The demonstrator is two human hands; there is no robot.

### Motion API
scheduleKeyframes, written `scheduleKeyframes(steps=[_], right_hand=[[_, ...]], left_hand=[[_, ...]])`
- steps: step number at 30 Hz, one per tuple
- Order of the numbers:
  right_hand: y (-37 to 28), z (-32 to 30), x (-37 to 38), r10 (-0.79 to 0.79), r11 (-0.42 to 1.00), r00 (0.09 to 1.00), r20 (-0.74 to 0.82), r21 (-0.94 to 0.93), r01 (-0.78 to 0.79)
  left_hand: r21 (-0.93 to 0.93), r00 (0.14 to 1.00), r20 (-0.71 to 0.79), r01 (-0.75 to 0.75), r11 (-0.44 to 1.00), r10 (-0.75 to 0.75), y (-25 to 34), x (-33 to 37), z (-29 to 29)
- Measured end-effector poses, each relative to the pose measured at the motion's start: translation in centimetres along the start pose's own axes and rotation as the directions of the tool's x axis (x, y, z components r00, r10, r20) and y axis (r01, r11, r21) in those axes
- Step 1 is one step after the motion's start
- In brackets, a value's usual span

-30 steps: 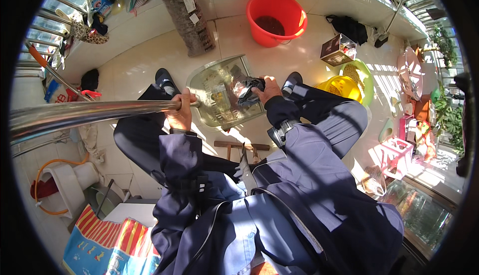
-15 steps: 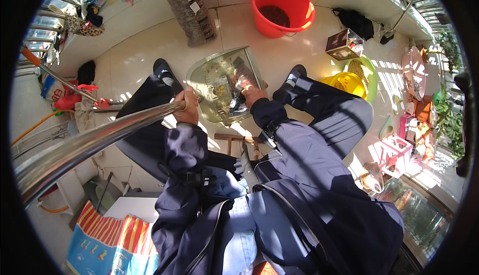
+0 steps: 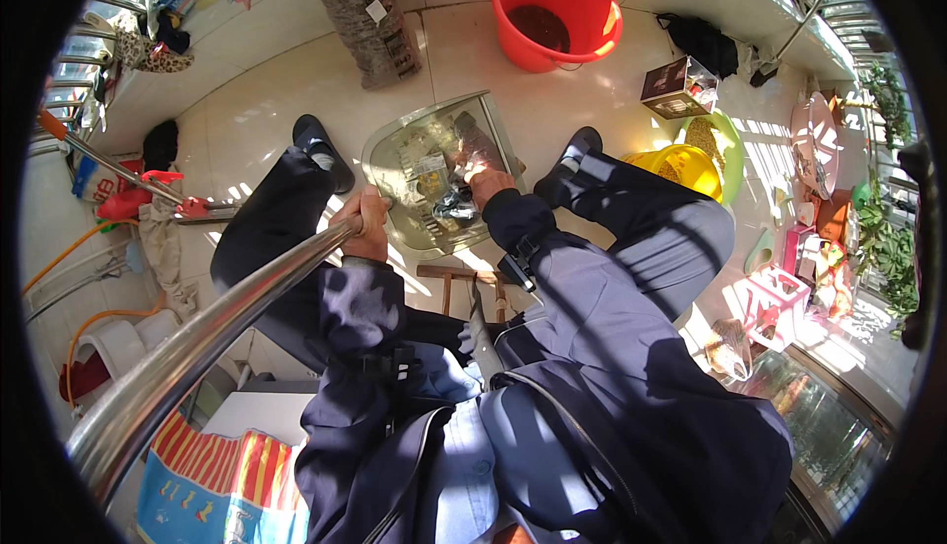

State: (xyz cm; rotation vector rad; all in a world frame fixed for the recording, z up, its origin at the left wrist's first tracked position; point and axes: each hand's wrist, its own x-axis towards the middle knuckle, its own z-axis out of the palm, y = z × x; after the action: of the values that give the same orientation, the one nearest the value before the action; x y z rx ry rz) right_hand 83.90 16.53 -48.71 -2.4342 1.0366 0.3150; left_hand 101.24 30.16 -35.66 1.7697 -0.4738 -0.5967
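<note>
My left hand (image 3: pixel 369 226) is closed round the far end of a shiny metal pole (image 3: pixel 237 302), which runs down toward the lower left. That hand is beside the left edge of a translucent greenish plastic bin (image 3: pixel 395 164) on the floor between my feet. My right hand (image 3: pixel 489 187) is over the bin's right part, its fingers curled and partly washed out by sunlight. Next to it in the bin are a crumpled clear plastic packet (image 3: pixel 477 140) and a dark, shiny crumpled piece (image 3: pixel 454 205). What the right fingers hold is hard to make out.
Ahead stand a red bucket (image 3: pixel 582 6) with dark material inside and a long brown sack (image 3: pixel 360 21). Right of my foot are a yellow container (image 3: pixel 695 171), a green basin (image 3: pixel 730 140) and a box (image 3: pixel 673 90). A wooden stool (image 3: pixel 446 283) is below the bin.
The pole's near end has swung downward and to the right in the view. My left hand has shifted slightly down; my right hand stays at about the same place over the bin.
</note>
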Motion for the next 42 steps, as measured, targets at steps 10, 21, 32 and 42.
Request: scheduleKeyframes(steps=[10,21,32,42], right_hand=[[0.1,-2.2,1.0,0.027,0.995,1.0,0.001,0.1,-0.027],[5.4,-4.5,1.3,0.171,0.447,0.98,-0.098,0.895,0.011],[3.0,-4.3,3.2,0.377,0.901,0.901,-0.213,0.308,-0.305],[-2.1,-4.1,7.2,0.319,0.94,0.942,-0.101,0.162,-0.301]], left_hand=[[-0.018,0.999,-0.014,-0.032,0.999,0.031,0.4,0.0,0.4],[-0.065,1.0,-0.013,-0.025,0.998,0.024,0.3,0.1,0.5],[0.006,1.0,-0.01,-0.024,1.0,0.024,0.5,0.0,0.4],[0.008,0.996,0.081,0.029,1.0,-0.03,1.8,0.0,-0.3]])
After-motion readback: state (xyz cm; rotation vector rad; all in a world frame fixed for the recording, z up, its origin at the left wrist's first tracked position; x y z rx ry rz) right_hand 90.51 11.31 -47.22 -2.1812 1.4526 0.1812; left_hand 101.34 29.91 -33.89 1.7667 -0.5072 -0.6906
